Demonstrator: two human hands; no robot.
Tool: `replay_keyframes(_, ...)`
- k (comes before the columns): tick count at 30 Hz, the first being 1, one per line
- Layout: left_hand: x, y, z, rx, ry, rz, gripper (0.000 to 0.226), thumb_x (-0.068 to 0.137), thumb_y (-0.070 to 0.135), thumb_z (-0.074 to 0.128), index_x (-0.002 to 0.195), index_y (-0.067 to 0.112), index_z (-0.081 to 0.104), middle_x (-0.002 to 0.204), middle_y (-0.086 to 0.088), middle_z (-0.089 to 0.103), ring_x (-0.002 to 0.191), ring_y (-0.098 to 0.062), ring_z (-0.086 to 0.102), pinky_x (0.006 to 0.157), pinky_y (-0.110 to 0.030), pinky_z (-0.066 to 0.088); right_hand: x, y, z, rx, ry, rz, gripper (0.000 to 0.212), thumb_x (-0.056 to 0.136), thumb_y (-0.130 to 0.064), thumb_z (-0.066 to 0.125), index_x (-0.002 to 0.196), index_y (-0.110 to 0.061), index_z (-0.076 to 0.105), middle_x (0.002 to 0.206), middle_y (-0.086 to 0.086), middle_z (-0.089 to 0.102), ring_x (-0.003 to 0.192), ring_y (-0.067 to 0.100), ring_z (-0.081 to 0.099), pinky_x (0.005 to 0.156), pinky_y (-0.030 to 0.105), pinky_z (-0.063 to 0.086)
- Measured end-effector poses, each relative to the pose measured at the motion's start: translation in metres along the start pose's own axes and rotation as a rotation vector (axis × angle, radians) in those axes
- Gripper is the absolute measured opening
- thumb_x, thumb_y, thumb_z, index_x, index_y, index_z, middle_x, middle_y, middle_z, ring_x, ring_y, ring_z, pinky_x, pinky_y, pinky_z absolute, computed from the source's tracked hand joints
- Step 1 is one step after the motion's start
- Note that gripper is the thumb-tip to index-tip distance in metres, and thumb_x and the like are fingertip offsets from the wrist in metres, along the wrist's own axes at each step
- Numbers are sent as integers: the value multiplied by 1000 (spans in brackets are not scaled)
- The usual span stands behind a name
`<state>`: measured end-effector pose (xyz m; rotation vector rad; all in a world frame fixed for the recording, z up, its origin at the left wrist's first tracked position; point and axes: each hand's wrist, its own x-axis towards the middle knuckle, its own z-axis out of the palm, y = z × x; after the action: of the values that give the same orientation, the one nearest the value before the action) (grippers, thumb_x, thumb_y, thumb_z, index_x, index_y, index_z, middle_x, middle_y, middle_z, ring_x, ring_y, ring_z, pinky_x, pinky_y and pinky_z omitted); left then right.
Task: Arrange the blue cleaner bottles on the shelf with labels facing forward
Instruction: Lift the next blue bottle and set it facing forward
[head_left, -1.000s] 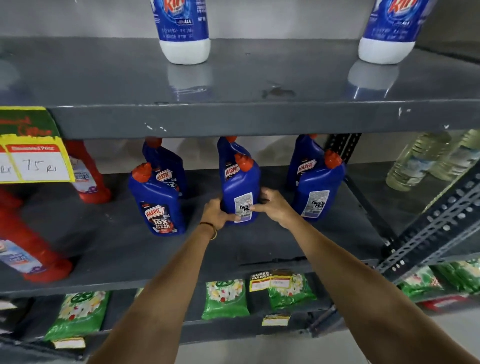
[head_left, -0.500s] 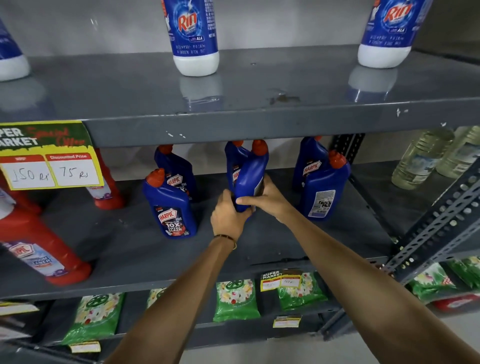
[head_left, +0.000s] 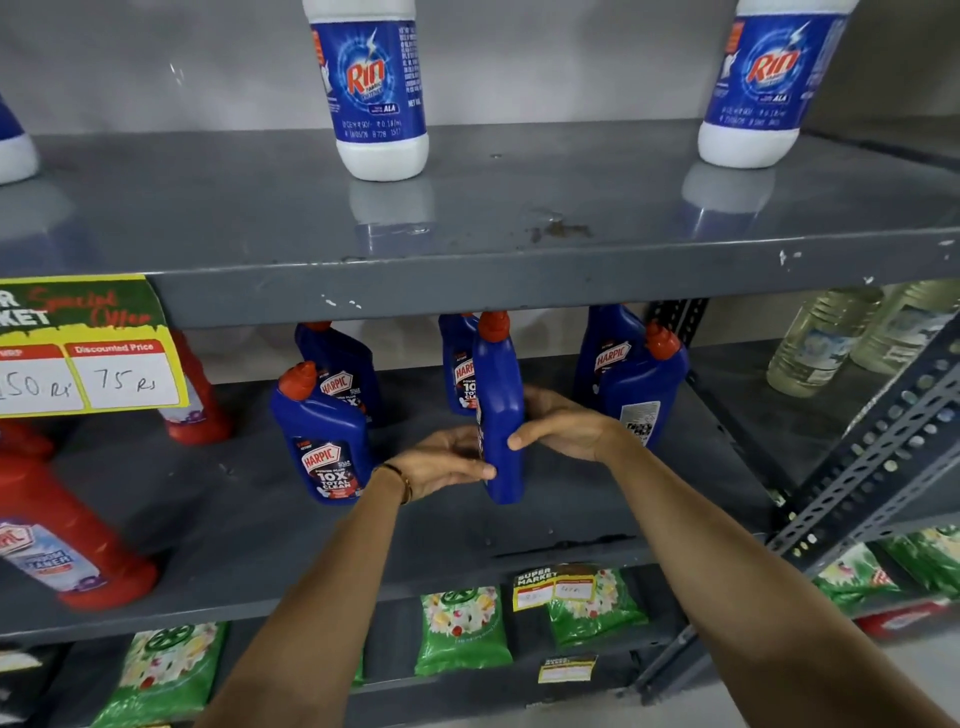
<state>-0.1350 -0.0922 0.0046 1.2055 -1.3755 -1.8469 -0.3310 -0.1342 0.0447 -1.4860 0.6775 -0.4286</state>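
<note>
Several blue cleaner bottles with orange caps stand on the grey middle shelf (head_left: 260, 545). I hold the front middle bottle (head_left: 500, 405) upright between both hands, its narrow edge towards me and its label hidden. My left hand (head_left: 441, 460) grips its lower left side, my right hand (head_left: 563, 423) its right side. The front left bottle (head_left: 322, 441) shows its label forward. The front right bottle (head_left: 641, 387) shows its back label. Behind stand three more, at back left (head_left: 343, 371), back middle (head_left: 460, 369) and back right (head_left: 608, 348), labels forward.
Red bottles (head_left: 62, 530) stand at the left of the same shelf beside a yellow price sign (head_left: 88, 358). White and blue Rin bottles (head_left: 376, 88) are on the shelf above. Clear bottles (head_left: 826, 338) stand at the far right. Green packets (head_left: 462, 629) lie below. A slotted upright (head_left: 883, 457) runs at the right.
The middle bottle has been turned in my hands from back label facing me to edge-on. The camera has moved closer and tilted up.
</note>
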Motion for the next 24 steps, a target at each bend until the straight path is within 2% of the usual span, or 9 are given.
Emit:
replay_keyframes(2, 3, 0, 5, 36, 70, 27, 41, 74, -6, 68, 105, 19, 59, 104, -2, 66, 98, -13, 64, 89, -24, 54, -1, 4, -5, 41, 1, 8, 58, 74, 1, 65, 126, -21, 52, 120, 3, 63, 115, 23, 58, 99, 34, 47)
replay_keyframes(4, 8, 0, 9, 58, 205, 39, 45, 66, 2, 78, 103, 21, 59, 103, -2, 67, 95, -14, 66, 81, -23, 57, -2, 8, -10, 82, 34, 15, 57, 78, 0, 64, 130, -21, 50, 128, 7, 59, 120, 23, 55, 99, 33, 48)
replay_keyframes(7, 18, -2, 19, 189, 499, 80, 71, 49, 22, 90, 111, 16, 58, 109, -4, 68, 101, -21, 64, 87, -35, 55, 2, 9, -11, 74, 110, 29, 53, 80, 0, 65, 127, -20, 51, 125, 6, 60, 121, 21, 54, 95, 29, 51)
replay_keyframes(9, 21, -6, 26, 293, 699, 89, 85, 39, 34, 91, 114, 18, 55, 108, 1, 67, 99, -17, 63, 88, -35, 53, 5, 10, -11, 57, 167, 26, 51, 78, 2, 65, 122, -21, 54, 119, 3, 62, 116, 19, 57, 89, 26, 53)
replay_keyframes(11, 22, -8, 31, 345, 813, 78, 90, 36, 38, 90, 115, 17, 51, 109, -1, 66, 100, -20, 62, 87, -38, 54, 6, 11, -12, 38, 219, 22, 51, 77, 5, 65, 119, -23, 56, 115, 1, 64, 109, 16, 59, 84, 24, 55)
replay_keyframes(13, 24, -10, 31, 386, 858, 81, 85, 39, 36, 89, 112, 15, 51, 110, -6, 66, 100, -24, 61, 85, -41, 54, 6, 15, -14, 24, 284, 22, 56, 77, 5, 65, 126, -19, 51, 118, 5, 62, 109, 17, 59, 89, 29, 52)
replay_keyframes(16, 25, -12, 29, 414, 866, 104, 71, 47, 28, 89, 106, 14, 54, 108, -9, 68, 98, -26, 63, 80, -37, 53, 5, 18, -15, 15, 341, 29, 62, 79, 7, 63, 135, -12, 43, 125, 11, 58, 114, 21, 56, 99, 39, 46)
replay_keyframes(19, 25, -15, 28, 433, 855, 102, 68, 51, 26, 88, 110, 14, 55, 108, -8, 69, 100, -26, 63, 80, -33, 50, 4, 20, -14, 2, 340, 47, 62, 80, 7, 61, 136, -12, 41, 130, 14, 56, 119, 23, 54, 99, 39, 46)
replay_keyframes(24, 25, -21, 31, 446, 850, 67, 71, 53, 27, 87, 114, 15, 53, 110, -8, 69, 101, -25, 63, 85, -35, 50, 2, 21, -9, -16, 323, 61, 61, 84, 8, 56, 138, -10, 37, 134, 17, 53, 122, 24, 51, 98, 37, 46)
